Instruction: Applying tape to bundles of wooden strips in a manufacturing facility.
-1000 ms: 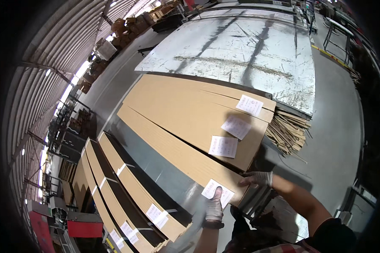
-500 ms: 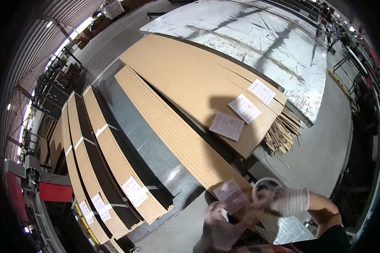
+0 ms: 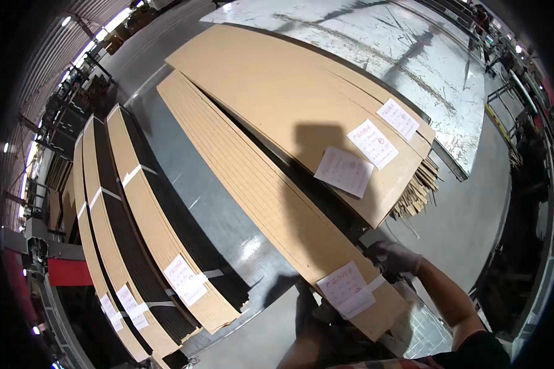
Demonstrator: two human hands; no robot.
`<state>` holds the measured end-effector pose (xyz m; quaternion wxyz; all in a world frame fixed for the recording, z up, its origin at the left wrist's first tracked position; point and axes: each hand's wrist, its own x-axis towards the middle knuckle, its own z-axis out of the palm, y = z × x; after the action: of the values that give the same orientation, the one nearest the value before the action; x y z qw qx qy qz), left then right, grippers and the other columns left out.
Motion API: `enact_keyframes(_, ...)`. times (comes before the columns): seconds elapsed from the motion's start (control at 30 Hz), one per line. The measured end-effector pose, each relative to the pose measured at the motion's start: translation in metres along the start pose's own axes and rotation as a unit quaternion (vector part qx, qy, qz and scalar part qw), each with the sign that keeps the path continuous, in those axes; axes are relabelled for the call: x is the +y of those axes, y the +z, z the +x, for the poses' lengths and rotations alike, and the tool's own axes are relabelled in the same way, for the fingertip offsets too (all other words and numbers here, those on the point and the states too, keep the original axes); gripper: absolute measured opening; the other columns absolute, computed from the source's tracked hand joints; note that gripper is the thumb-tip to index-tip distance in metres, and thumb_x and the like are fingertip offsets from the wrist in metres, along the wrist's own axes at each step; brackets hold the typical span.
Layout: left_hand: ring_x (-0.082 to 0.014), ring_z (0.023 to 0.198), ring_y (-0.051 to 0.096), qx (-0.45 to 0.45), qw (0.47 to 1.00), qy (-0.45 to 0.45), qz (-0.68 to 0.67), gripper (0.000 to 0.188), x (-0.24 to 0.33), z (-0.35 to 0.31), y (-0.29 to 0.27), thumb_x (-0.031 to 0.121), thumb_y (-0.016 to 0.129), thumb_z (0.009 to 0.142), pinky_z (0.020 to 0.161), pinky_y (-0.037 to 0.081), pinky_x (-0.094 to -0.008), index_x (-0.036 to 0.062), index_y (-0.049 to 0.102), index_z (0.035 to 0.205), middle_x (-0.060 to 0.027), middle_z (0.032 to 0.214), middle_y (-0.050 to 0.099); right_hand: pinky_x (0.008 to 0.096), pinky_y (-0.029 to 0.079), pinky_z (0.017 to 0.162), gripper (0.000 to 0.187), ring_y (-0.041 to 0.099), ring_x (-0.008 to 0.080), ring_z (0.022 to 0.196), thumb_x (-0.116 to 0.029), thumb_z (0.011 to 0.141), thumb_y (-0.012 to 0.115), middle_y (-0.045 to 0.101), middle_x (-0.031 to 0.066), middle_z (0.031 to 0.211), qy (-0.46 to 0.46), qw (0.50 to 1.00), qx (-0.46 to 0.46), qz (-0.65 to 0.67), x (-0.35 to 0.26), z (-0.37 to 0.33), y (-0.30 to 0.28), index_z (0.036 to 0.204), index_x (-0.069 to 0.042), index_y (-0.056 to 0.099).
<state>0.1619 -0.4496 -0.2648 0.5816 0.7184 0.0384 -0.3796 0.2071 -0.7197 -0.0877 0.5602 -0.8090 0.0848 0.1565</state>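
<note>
Left hand out of sight, right hand (image 3: 393,257) dim

The left forearm (image 3: 305,352) leaves by the lower edge, its hand lost in shadow near the strapped cardboard bundle (image 3: 268,203). The right hand's grip is unclear. Wide cardboard sheets (image 3: 258,92) partly hide the offcuts (image 3: 420,194); the top edge cuts the scuffed tabletop (image 3: 375,43).

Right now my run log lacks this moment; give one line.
middle cardboard stack: paper sheet on near end; white strap: at that end; right hand: by stack's edge

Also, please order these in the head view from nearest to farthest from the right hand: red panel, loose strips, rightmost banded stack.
1. Loose strips, beyond the right hand.
2. Rightmost banded stack, left.
3. Red panel, far left.
</note>
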Motion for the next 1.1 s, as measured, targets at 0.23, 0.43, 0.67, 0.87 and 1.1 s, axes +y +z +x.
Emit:
enact_keyframes(0.23, -0.0328, 0.107, 0.055, -0.086, 0.974, -0.158, -0.135, 0.059, 0.115, -0.066, -0.070, 0.045, 0.052, 0.086, 0.093, 0.045, -0.0408, -0.0038, 0.051, 0.118, -0.0242, 0.116, 0.057, 0.0588, 0.031, 0.094, 0.035, 0.042, 0.0385, 0.115, -0.033, 0.065, 0.072, 0.046, 0.0153, 0.121, -0.136, 0.920, 0.127, -0.345, -0.147, -0.073, 0.076, 0.089, -0.012, 0.059)
enact_keyframes(0.43, -0.0201, 0.073, 0.060, -0.060, 0.993, 0.105, 0.017, 0.048, 0.255, -0.125, -0.061, 0.040, 0.038, 0.097, 0.068, 0.046, -0.0358, 0.0021, 0.064, 0.083, -0.0100, 0.078, 0.063, 0.0570, 0.030, 0.097, 0.072, 0.042, 0.0385, 0.116, -0.042, 0.067, 0.071, 0.043, 0.0152, 0.126, -0.137, 0.911, 0.247, -0.300, -0.155, -0.081, 0.083, 0.124, -0.010, 0.040)
enact_keyframes(0.67, -0.0138, 0.064, 0.055, 0.044, 0.990, 0.117, 0.063, 0.032, 0.259, -0.102, -0.039, 0.031, 0.062, 0.089, 0.059, 0.047, -0.0276, 0.0006, 0.056, 0.094, -0.0084, 0.078, 0.058, 0.0407, 0.048, 0.080, 0.032, 0.063, 0.0277, 0.088, -0.035, 0.085, 0.060, 0.067, 0.0136, 0.088, -0.101, 0.924, -0.175, -0.324, -0.188, -0.052, -0.026, 0.103, -0.010, 0.066)
enact_keyframes(0.87, -0.0179, 0.085, 0.052, 0.105, 0.980, 0.153, -0.075, 0.058, 0.262, -0.087, -0.039, 0.006, 0.069, 0.080, 0.079, 0.049, -0.0285, 0.0027, 0.032, 0.125, -0.0108, 0.106, 0.048, 0.0400, 0.051, 0.067, 0.028, 0.065, 0.0281, 0.077, -0.036, 0.082, 0.060, 0.068, 0.0102, 0.079, 0.102, 0.854, -0.055, -0.507, -0.071, -0.019, -0.024, 0.086, -0.010, 0.067)
enact_keyframes(1.1, -0.0220, 0.116, 0.045, -0.112, 0.982, 0.007, -0.151, 0.085, 0.266, -0.155, -0.009, 0.038, 0.073, 0.077, 0.096, 0.044, -0.0402, 0.0033, 0.024, 0.137, -0.0128, 0.124, 0.043, 0.0414, 0.049, 0.079, 0.056, 0.060, 0.0386, 0.095, -0.053, 0.088, 0.051, 0.064, 0.0207, 0.101, -0.008, 0.829, -0.342, -0.442, -0.090, -0.049, -0.046, 0.107, -0.001, 0.061)
